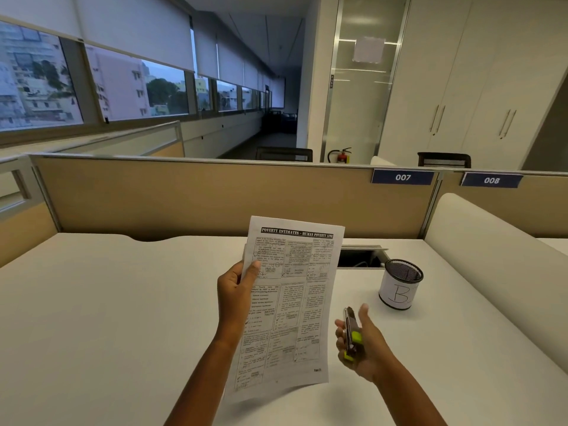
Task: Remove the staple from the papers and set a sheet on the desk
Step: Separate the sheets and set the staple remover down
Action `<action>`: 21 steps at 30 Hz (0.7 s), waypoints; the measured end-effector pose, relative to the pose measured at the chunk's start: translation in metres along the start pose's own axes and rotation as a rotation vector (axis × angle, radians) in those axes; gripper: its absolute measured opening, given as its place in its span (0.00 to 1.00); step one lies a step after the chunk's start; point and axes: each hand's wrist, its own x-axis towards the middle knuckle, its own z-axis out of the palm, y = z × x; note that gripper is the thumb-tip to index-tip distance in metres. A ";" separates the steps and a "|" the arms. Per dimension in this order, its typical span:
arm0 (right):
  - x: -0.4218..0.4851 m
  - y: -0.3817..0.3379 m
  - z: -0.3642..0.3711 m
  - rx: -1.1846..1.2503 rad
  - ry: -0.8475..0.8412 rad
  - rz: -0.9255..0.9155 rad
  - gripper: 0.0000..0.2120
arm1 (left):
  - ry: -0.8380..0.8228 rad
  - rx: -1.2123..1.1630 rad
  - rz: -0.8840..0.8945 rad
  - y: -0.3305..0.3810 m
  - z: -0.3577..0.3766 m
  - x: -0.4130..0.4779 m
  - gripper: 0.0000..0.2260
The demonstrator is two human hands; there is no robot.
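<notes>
Pinched between thumb and fingers, your left hand [236, 287] holds the papers [285, 305] by their left edge, upright and lifted clear of the worktop [107, 318], printed side toward you. A second sheet edge peeks out behind the top left corner, so more than one page seems to be in that grip. Your right hand [359, 348] is curled loosely around a small tool [352, 336] with a metal body and yellow-green trim, thumb raised and not pressing; it looks like a stapler or staple remover, though which one is hard to tell. It hovers just beside the lower right of the papers, apart from them.

No staple can be made out at this size, so whether it is in or already out cannot be said. Judging by the tool in hand and the sheets held together, you look to be at the staple-pulling step, or just around it.

If the staple is in, your next move calls for bringing the tool's nose to the bound corner and steadying the pages there. Then peel one sheet away and lay it flat on the open worktop to your left, away from the mesh pen cup [399, 284] marked B near your right side.
</notes>
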 end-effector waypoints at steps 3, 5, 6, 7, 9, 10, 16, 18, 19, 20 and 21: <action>-0.007 -0.005 0.003 0.049 0.018 0.053 0.20 | -0.004 -0.007 -0.003 0.001 0.000 0.000 0.06; -0.011 -0.010 0.007 0.129 -0.018 0.072 0.12 | -0.001 -0.006 -0.004 0.000 -0.001 0.000 0.06; -0.013 -0.012 0.009 0.181 -0.050 0.080 0.10 | 0.000 -0.003 -0.002 0.000 -0.001 0.000 0.06; -0.015 -0.015 0.011 0.229 -0.081 0.082 0.07 | 0.003 0.001 0.000 -0.001 -0.001 0.000 0.06; -0.019 -0.019 0.014 0.296 -0.147 0.073 0.05 | 0.006 0.010 0.002 -0.001 -0.001 0.001 0.06; -0.022 -0.021 0.016 0.316 -0.182 0.065 0.05 | 0.006 0.013 0.003 -0.002 0.000 0.001 0.06; -0.029 -0.033 0.027 0.198 -0.193 -0.020 0.11 | -0.007 0.029 0.002 -0.002 0.002 0.001 0.05; -0.034 -0.041 0.032 0.243 -0.194 -0.045 0.12 | -0.015 0.032 0.004 -0.002 0.002 0.001 0.05; -0.038 -0.047 0.035 0.283 -0.215 -0.054 0.13 | -0.016 0.036 0.006 -0.001 0.002 0.001 0.05; -0.043 -0.053 0.038 0.308 -0.240 -0.064 0.15 | -0.018 0.039 0.011 -0.001 0.002 0.000 0.05; -0.047 -0.059 0.042 0.317 -0.259 -0.078 0.16 | -0.020 0.042 0.017 0.000 0.002 0.000 0.05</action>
